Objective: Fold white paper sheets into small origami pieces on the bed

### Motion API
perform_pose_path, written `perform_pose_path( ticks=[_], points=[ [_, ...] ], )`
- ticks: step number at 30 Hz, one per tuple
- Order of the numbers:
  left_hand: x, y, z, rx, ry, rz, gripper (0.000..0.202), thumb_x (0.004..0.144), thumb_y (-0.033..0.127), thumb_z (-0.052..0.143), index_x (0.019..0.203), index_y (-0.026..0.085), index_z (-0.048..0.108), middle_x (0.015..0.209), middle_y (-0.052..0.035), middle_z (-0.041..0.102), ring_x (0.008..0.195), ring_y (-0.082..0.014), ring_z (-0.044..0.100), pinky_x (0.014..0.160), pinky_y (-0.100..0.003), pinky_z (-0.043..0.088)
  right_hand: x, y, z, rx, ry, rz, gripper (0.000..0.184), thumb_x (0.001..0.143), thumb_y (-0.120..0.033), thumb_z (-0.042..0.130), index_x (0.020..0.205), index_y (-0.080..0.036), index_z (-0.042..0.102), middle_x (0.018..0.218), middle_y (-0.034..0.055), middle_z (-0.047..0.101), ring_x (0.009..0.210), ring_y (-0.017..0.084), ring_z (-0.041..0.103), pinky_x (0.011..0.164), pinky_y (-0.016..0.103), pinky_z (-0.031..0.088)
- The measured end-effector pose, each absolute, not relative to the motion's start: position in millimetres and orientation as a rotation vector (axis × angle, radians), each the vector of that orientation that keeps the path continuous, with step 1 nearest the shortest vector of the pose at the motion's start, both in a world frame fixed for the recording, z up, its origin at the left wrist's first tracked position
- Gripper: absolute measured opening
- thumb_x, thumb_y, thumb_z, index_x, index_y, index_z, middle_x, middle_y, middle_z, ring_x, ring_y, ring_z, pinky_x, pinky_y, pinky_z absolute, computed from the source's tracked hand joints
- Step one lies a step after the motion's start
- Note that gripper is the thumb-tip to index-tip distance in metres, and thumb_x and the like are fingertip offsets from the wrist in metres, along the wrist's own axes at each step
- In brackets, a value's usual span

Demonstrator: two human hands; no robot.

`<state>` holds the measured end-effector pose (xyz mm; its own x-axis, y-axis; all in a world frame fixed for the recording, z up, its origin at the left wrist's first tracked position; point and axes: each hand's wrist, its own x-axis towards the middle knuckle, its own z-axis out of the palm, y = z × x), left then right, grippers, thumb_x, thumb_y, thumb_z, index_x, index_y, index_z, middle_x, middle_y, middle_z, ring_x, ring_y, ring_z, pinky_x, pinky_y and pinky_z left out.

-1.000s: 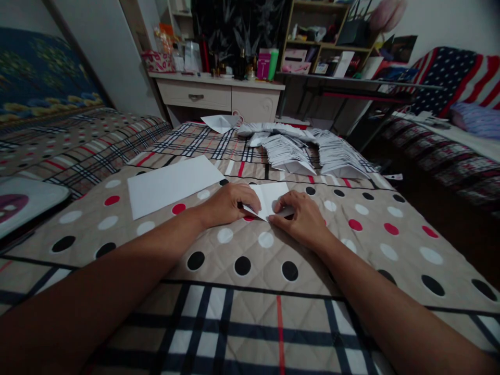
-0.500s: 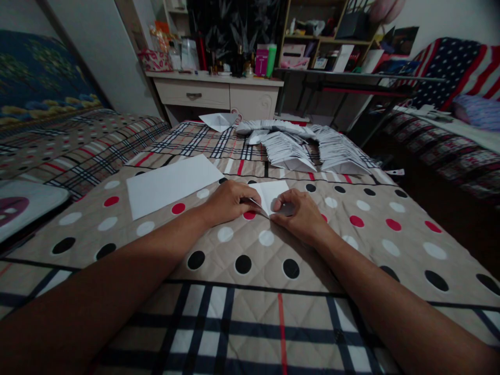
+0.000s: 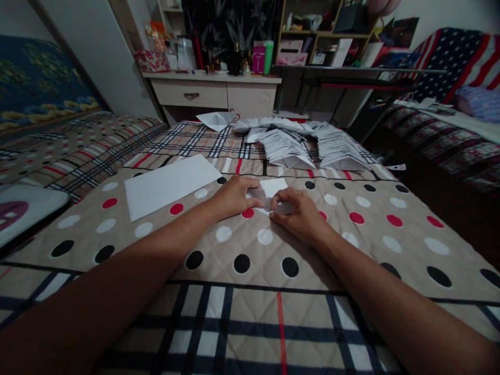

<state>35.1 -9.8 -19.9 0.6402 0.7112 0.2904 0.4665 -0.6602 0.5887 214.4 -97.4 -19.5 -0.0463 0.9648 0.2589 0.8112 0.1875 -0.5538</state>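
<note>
A small folded white paper (image 3: 271, 188) lies on the quilted bedspread (image 3: 250, 250) in front of me. My left hand (image 3: 235, 195) pinches its left flap, which stands lifted over the middle. My right hand (image 3: 300, 213) is closed on the paper's near right edge, fingertips pressing it to the cover. Both hands meet over the piece and hide most of it.
A flat white sheet (image 3: 167, 183) lies to the left of my hands. Rows of folded white paper pieces (image 3: 308, 148) are fanned out further back on the bed. Behind stand a drawer unit (image 3: 213, 94) with bottles and a dark desk (image 3: 351, 83).
My left hand has pulled the paper's left flap up and over towards the right. The right hand stays on the near edge. The view has tilted slightly.
</note>
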Motion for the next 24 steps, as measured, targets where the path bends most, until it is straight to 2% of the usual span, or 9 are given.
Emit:
perform_pose_path(
  ticks=[3,8,13,16,22,24],
  points=[
    [34.9,-6.2,-23.3,2.412,0.934,0.687,0.015,0.065,0.021,0.077,0.078,0.016,0.071,0.075,0.0011,0.068,0.067,-0.0129,0.059,0.061,-0.024,0.039,214.8,-97.7,-20.6,-1.594,-1.903,0.397,0.019,0.070,-0.014,0.066,0.081,-0.027,0.076,0.090,0.0032,0.066,0.088,0.022,0.058,0.086,0.038,0.041],
    [32.3,0.6,-27.8,2.357,1.034,0.755,0.033,0.059,0.034,0.083,0.084,0.017,0.070,0.081,-0.0012,0.070,0.074,-0.0163,0.062,0.064,-0.026,0.042,216.0,-95.9,-23.2,-1.580,-1.900,0.409,0.021,0.070,-0.015,0.068,0.082,-0.029,0.079,0.088,0.0029,0.067,0.088,0.021,0.059,0.088,0.038,0.043],
    [31.1,9.7,-32.0,2.305,1.044,0.831,0.022,0.066,0.029,0.079,0.078,0.016,0.066,0.072,-0.0001,0.065,0.067,-0.0132,0.058,0.061,-0.025,0.040,216.8,-95.4,-23.8,-1.578,-1.898,0.441,0.020,0.071,-0.015,0.068,0.081,-0.026,0.079,0.090,0.0036,0.067,0.086,0.020,0.060,0.083,0.035,0.046],
    [30.3,11.8,-31.9,2.393,1.147,0.853,0.020,0.071,0.031,0.076,0.077,0.017,0.065,0.073,-0.0001,0.064,0.065,-0.0130,0.054,0.059,-0.026,0.038,217.0,-95.3,-24.0,-1.578,-1.896,0.442,0.018,0.070,-0.015,0.069,0.080,-0.026,0.079,0.090,0.0034,0.067,0.086,0.019,0.060,0.082,0.034,0.046],
    [34.3,-2.2,-20.4,2.685,1.407,0.789,0.016,0.081,0.032,0.069,0.077,0.017,0.063,0.084,-0.0069,0.066,0.082,-0.0217,0.058,0.073,-0.033,0.038,216.1,-95.8,-23.2,-1.581,-1.877,0.446,0.018,0.070,-0.013,0.068,0.078,-0.025,0.079,0.088,0.0031,0.068,0.083,0.018,0.061,0.084,0.033,0.045],
    [35.0,-5.8,-18.8,2.695,1.378,0.775,0.018,0.084,0.033,0.064,0.078,0.017,0.063,0.083,-0.0072,0.066,0.082,-0.0219,0.059,0.075,-0.033,0.039,215.6,-96.3,-22.6,-1.575,-1.870,0.450,0.018,0.069,-0.013,0.068,0.078,-0.025,0.079,0.087,0.0030,0.068,0.083,0.018,0.062,0.085,0.034,0.045]
  ],
)
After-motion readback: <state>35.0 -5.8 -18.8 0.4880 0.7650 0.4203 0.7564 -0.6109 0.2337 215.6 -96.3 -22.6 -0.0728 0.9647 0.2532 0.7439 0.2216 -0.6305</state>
